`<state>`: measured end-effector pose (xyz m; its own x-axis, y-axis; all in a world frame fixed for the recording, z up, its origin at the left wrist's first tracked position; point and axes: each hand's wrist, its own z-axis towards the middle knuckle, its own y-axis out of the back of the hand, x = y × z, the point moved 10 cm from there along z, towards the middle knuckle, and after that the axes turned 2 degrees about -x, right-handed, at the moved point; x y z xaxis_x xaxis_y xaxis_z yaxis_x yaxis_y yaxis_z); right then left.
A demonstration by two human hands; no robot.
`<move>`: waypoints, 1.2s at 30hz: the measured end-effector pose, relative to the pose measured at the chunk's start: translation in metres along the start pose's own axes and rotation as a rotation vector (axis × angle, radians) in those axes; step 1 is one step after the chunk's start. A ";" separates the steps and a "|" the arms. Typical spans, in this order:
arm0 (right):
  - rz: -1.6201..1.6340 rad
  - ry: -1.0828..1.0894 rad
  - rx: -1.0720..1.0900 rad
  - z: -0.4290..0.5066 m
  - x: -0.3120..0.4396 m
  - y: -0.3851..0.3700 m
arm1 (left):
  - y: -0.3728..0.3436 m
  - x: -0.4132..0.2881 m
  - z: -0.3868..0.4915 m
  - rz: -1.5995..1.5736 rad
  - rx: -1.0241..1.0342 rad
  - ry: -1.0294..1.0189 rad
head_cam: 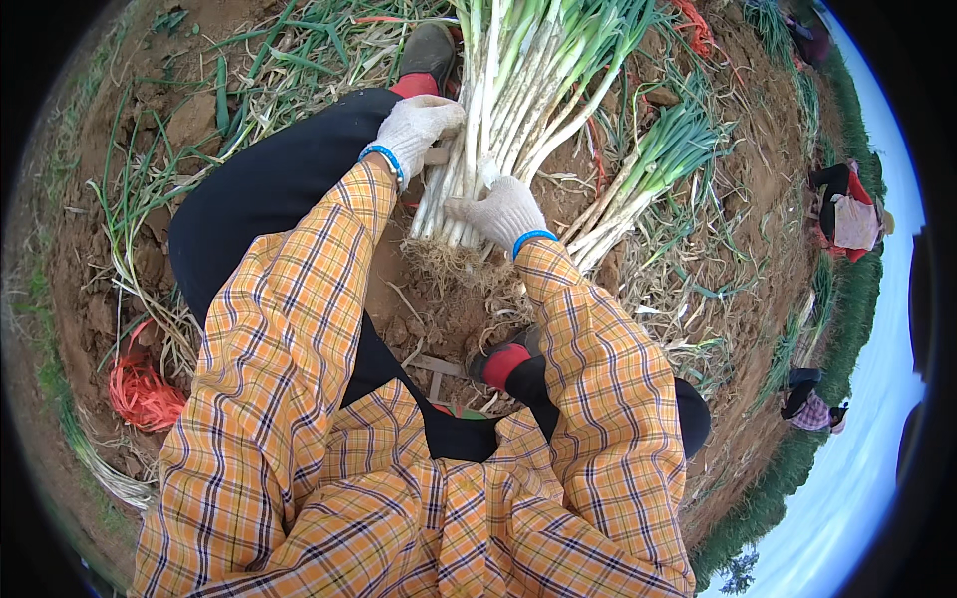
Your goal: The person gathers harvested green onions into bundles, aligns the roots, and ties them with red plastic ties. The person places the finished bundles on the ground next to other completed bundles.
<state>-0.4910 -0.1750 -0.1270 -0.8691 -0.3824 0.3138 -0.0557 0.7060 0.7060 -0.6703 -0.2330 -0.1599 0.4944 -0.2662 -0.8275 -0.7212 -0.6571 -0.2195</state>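
Observation:
A thick bundle of green onions (516,97) lies between my feet, its white stalks towards me and its leaves pointing away. Soil and pale roots (448,258) hang at the near end. My left hand (420,133), in a white knit glove with a blue cuff, is curled against the left edge of the stalks. Just below its fingers a flat tan piece (437,155) shows, partly hidden. Lower down, my right hand (502,212), gloved alike, grips the stalks from the right, thumb laid across them. The fingers of both hands are partly hidden.
A smaller heap of green onions (643,179) lies to the right. Red plastic twine (146,392) sits in a tangle at left, with more twine (695,30) at upper right. Loose onions and dry leaves litter the soil. Other people (852,213) work along the far right.

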 end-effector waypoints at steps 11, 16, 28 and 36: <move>0.150 0.103 0.082 0.008 -0.008 -0.013 | -0.025 -0.026 -0.010 0.966 -0.068 -0.254; 0.115 0.093 0.063 0.010 -0.010 -0.014 | -0.023 -0.017 0.014 0.942 -0.170 -0.268; 0.117 0.153 0.083 0.002 -0.015 -0.014 | -0.026 0.008 0.044 0.881 -0.097 -0.317; 0.128 0.128 0.004 -0.006 -0.013 -0.015 | -0.031 0.010 0.050 0.786 -0.076 -0.313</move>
<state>-0.4758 -0.1842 -0.1385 -0.7996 -0.3613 0.4796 0.0495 0.7563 0.6523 -0.6674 -0.1802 -0.1877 -0.3023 -0.4650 -0.8321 -0.7587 -0.4110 0.5054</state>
